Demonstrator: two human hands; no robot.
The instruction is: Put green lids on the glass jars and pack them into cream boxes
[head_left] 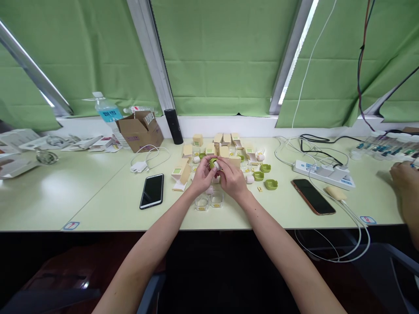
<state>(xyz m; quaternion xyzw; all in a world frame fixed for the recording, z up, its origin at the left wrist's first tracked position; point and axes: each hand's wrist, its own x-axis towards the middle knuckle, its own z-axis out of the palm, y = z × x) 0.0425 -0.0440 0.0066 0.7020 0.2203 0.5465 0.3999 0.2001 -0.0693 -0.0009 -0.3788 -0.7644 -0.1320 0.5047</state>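
Small rounded green part (213, 163), hand-held, mostly covered, tilt unclear. Small white part (217, 166) at its lower right, also held, partly hidden; inside or beside, can't tell.

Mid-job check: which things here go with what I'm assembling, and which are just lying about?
Likely part of the work:
green piece and white piece in the hands
loose green dishes
clear containers
small cartons

Seemingly just lying about:
left phone
right phone
power strip
black cylinder
water bottle
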